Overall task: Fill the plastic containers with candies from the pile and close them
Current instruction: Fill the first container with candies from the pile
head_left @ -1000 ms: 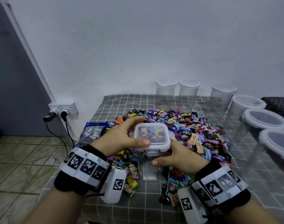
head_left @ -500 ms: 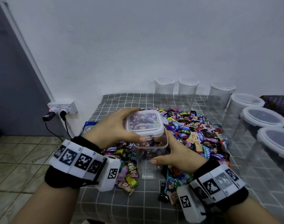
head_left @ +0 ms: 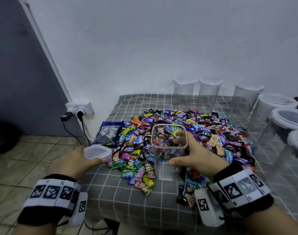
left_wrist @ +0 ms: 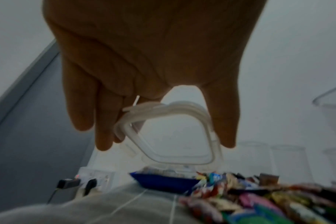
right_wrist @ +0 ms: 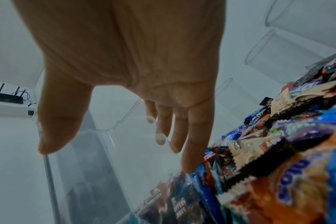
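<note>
A clear square plastic container (head_left: 168, 155) stands open at the near edge of the candy pile (head_left: 204, 133). My right hand (head_left: 192, 155) grips its right side, thumb across the front wall and fingers round the far side; the right wrist view shows those fingers (right_wrist: 190, 136) against the clear wall. My left hand (head_left: 76, 163) holds the container's white-rimmed lid (head_left: 96, 151) out to the left over the table's left edge. In the left wrist view the lid (left_wrist: 169, 133) sits pinched between the thumb and the fingers.
Several tall clear lidded containers (head_left: 211, 92) line the back and right side of the grey checked tablecloth (head_left: 127, 197). A blue candy bag (head_left: 109, 133) lies left of the pile. A wall socket with plugs (head_left: 78, 110) is beside the table.
The left hand lifted the lid off the container and carried it left and down to the table's edge. The right hand stayed on the container, which now stands open.
</note>
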### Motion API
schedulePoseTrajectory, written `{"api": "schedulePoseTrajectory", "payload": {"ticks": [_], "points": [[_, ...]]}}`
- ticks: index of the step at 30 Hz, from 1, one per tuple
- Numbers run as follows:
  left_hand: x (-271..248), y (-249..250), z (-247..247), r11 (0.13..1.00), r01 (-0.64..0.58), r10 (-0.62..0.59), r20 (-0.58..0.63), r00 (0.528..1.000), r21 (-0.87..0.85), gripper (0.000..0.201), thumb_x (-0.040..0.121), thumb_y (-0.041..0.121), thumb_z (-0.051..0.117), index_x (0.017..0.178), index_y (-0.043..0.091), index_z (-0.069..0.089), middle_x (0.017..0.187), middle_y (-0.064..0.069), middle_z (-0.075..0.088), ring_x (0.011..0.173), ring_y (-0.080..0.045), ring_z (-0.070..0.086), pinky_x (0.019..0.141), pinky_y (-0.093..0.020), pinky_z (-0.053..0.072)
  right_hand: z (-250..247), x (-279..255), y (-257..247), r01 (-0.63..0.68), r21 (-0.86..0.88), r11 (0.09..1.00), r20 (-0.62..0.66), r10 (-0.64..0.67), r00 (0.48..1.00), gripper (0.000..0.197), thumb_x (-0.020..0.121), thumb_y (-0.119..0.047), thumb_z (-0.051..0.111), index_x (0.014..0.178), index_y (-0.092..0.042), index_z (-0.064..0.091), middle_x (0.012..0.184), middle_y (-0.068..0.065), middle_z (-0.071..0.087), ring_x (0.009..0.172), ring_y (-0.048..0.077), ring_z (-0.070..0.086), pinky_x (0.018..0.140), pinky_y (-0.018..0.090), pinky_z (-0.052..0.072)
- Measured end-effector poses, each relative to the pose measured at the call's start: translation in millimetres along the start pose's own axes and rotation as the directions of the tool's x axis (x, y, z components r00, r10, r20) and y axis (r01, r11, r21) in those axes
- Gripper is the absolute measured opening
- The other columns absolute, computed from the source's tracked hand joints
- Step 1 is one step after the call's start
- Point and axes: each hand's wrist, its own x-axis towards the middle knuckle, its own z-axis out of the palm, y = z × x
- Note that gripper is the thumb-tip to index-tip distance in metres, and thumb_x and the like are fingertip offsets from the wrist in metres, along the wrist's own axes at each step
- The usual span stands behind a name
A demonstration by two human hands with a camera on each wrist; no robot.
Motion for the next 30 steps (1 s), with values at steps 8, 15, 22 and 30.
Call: {"api": "schedulePoseTrajectory", "payload": {"ticks": [8, 15, 22, 30], "points": [[9, -22, 36, 0.973, 0.184, -0.176, -0.072, 0.982, 0.137, 0.107, 0.052, 0.087, 0.057, 0.134, 0.021, 0.040, 0.129, -0.012, 0.052, 0.113, -0.030, 0.053, 0.091, -0.039, 0.046, 2, -4, -1, -0.026, -0.005, 1.000, -0.032, 0.026, 0.999, 0.073, 0.071, -0.028, 0.078, 0.123, -0.031, 0.027, 0.120, -0.011, 0.046, 0.112, 0.011, 0.049, 0.093, 0.025, 0.039], [1, -23, 35, 0.969, 0.130, -0.157, 0.118, 0.981, 0.208, 0.131, 0.036, 0.099, 0.017, 0.137, 0.020, 0.039, 0.137, -0.011, 0.046, 0.124, -0.027, 0.046, 0.101, -0.040, 0.040, 5, -7, -3, -0.022, 0.001, 1.000, -0.046, 0.022, 0.999, 0.064, 0.073, -0.027, 0.077, 0.112, -0.041, 0.028, 0.112, -0.020, 0.045, 0.105, 0.000, 0.051, 0.087, 0.017, 0.040], [0, -12, 19, 0.985, 0.100, -0.112, 0.078, 0.991, 0.137, 0.113, 0.054, 0.092, 0.028, 0.136, 0.015, 0.042, 0.138, -0.010, 0.048, 0.120, -0.027, 0.050, 0.097, -0.038, 0.043, -5, -13, -4, -0.033, -0.252, 0.967, 0.018, 0.039, 0.999, 0.095, 0.065, -0.051, 0.077, 0.139, -0.028, 0.022, 0.134, -0.018, 0.042, 0.122, 0.002, 0.042, 0.108, 0.030, 0.033], [-27, 47, -9, 0.925, -0.344, 0.366, 0.137, 0.920, -0.163, 0.052, 0.070, 0.069, 0.047, 0.109, 0.036, 0.061, 0.109, 0.009, 0.065, 0.095, -0.006, 0.060, 0.086, -0.030, 0.049, -30, -33, -3, -0.067, -0.495, 0.866, 0.200, 0.189, 0.961, 0.013, 0.086, -0.030, 0.064, 0.098, -0.028, 0.062, 0.073, -0.012, 0.058, 0.069, 0.005, 0.054, 0.066, 0.019, 0.044]]}}
